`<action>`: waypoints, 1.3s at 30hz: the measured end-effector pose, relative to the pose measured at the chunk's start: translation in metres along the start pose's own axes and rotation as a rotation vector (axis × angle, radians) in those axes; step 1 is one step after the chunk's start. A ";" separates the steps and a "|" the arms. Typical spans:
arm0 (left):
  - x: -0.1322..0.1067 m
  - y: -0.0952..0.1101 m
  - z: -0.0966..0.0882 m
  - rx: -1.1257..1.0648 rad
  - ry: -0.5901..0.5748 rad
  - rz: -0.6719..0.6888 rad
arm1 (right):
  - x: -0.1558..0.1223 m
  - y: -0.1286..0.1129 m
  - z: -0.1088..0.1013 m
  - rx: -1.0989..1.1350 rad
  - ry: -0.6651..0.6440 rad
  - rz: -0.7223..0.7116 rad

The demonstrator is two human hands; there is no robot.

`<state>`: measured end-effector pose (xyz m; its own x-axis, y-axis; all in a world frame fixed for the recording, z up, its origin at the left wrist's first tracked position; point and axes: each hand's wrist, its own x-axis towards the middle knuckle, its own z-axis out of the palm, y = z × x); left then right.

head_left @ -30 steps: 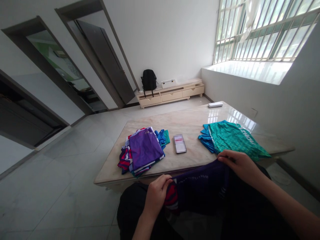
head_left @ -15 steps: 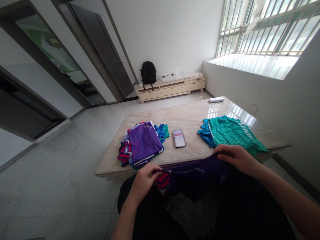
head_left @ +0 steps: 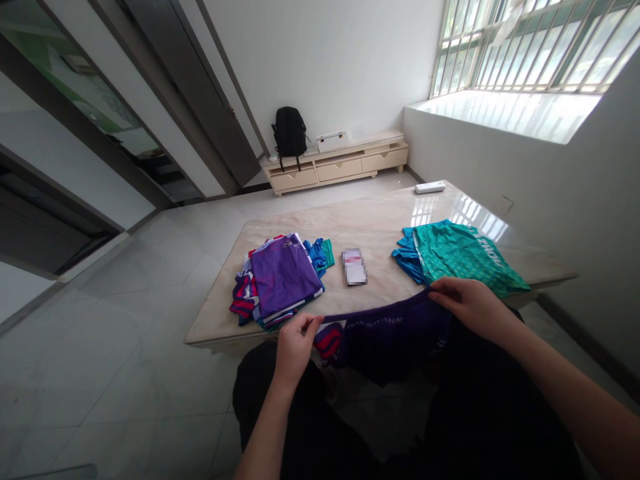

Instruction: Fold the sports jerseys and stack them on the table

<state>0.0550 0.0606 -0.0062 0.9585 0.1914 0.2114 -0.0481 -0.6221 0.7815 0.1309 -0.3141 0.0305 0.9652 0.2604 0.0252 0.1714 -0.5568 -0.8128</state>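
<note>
A dark purple garment [head_left: 390, 333] with a lettered waistband and a red-striped end hangs stretched between my hands, over my lap at the near table edge. My left hand [head_left: 295, 343] pinches its left end beside the red stripes. My right hand [head_left: 467, 303] grips the right end of the waistband, close to the teal pile. A stack of folded clothes [head_left: 283, 280] topped by a purple piece lies on the table's left. A teal and blue pile [head_left: 457, 253] lies on the right.
The marble table [head_left: 370, 230] also holds a small white-and-pink packet [head_left: 354, 267] in the middle and a white remote [head_left: 430, 187] at the far edge. A low cabinet [head_left: 335, 167] with a black backpack [head_left: 289, 133] stands at the far wall. Dark doors stand left.
Both hands have lifted the purple garment from my lap up to the table edge and pulled its waistband straighter. The view has tilted down slightly.
</note>
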 end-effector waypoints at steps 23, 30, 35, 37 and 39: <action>-0.034 0.060 0.094 -0.202 0.052 0.158 | -0.035 -0.018 0.127 0.997 -0.049 0.483; -0.042 0.058 0.102 -0.202 0.046 0.219 | -0.034 -0.013 0.129 0.975 -0.044 0.469; -0.048 0.058 0.103 -0.118 0.065 0.310 | -0.034 -0.016 0.125 0.934 -0.063 0.414; -0.049 0.059 0.103 -0.100 0.074 0.329 | -0.034 -0.018 0.123 0.920 -0.080 0.392; -0.049 0.061 0.104 -0.095 0.088 0.337 | -0.035 -0.020 0.120 0.925 -0.099 0.385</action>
<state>0.0346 -0.0659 -0.0298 0.8564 0.0546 0.5134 -0.3877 -0.5886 0.7094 0.0704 -0.2171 -0.0237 0.8946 0.2790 -0.3490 -0.4102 0.2032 -0.8891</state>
